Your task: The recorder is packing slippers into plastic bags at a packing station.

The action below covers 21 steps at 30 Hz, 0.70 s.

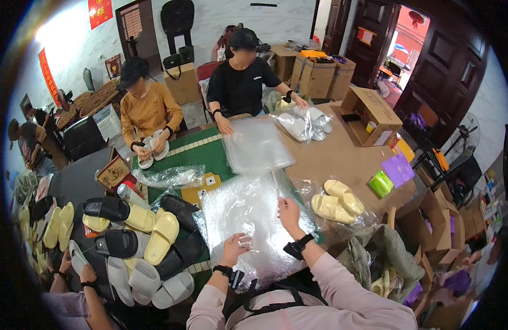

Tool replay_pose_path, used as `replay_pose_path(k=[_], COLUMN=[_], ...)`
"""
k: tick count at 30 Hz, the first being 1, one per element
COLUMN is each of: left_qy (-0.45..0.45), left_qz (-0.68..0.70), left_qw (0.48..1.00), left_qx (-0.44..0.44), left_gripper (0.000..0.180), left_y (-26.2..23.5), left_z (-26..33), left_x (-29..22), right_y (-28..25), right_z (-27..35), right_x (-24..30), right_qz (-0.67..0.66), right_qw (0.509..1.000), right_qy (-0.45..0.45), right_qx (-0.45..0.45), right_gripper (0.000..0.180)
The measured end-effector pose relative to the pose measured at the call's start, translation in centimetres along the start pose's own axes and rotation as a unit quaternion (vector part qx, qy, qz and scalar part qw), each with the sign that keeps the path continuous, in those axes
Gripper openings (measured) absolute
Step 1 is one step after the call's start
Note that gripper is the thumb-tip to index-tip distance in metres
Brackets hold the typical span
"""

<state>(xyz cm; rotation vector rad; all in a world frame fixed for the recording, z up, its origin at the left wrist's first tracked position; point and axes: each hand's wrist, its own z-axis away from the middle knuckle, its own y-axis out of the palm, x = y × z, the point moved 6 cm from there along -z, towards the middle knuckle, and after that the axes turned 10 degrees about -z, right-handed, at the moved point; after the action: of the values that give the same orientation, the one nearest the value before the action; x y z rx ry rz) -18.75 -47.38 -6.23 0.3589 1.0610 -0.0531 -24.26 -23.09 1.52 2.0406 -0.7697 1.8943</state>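
Note:
A stack of clear plastic bags (232, 201) lies on the table right in front of me. My left hand (236, 248) is over its near part, fingers stretched out and apart, holding nothing. Farther right, my right hand (288, 213) is raised over the bags with its fingers curled together; whatever they may pinch is too small to make out. Just right of that hand, a pair of pale yellow slippers (337, 202) lies in clear wrapping. To my left is a heap of slippers in black, yellow and grey, including a yellow slipper (161, 236) and a grey slipper (144, 278).
Across the table, one person handles light slippers (153, 148); another touches a second bag stack (258, 147) and wrapped slippers (303, 124). A co-worker's hands hold a grey slipper (78, 257) at left. An open carton (369, 116) stands far right; a sack (383, 256) is near right.

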Motion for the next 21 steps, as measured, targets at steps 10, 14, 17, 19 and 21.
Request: replay_pose_path(k=[10, 14, 17, 19, 21], left_qy=[-0.134, -0.021, -0.050, -0.048, -0.037], left_qz=[-0.128, -0.129, -0.037, 0.028, 0.069], left_qw=[0.983, 0.990, 0.996, 0.998, 0.997], left_qx=[-0.017, -0.051, -0.063, -0.013, -0.005], left_gripper=[0.033, 0.031, 0.032, 0.037, 0.039], left_y=[-7.6, -9.5, -7.5, -5.4, -5.1], left_z=[-5.3, -4.7, -3.6, -2.6, -1.4], left_x=[2.1, 1.8, 1.5, 0.3, 0.6], right_y=[4.9, 10.5, 11.7, 12.6, 13.7], right_z=[11.0, 13.0, 10.8, 9.0, 9.3], right_x=[11.6, 4.7, 0.7, -2.5, -2.3], right_qz=[-0.180, -0.257, -0.232, -0.231, -0.221], right_qw=[0.908, 0.859, 0.861, 0.861, 0.855], right_qy=[0.265, 0.371, 0.376, 0.365, 0.371], right_qx=[0.271, 0.241, 0.253, 0.268, 0.288], right_gripper=[0.029, 0.026, 0.027, 0.029, 0.032])
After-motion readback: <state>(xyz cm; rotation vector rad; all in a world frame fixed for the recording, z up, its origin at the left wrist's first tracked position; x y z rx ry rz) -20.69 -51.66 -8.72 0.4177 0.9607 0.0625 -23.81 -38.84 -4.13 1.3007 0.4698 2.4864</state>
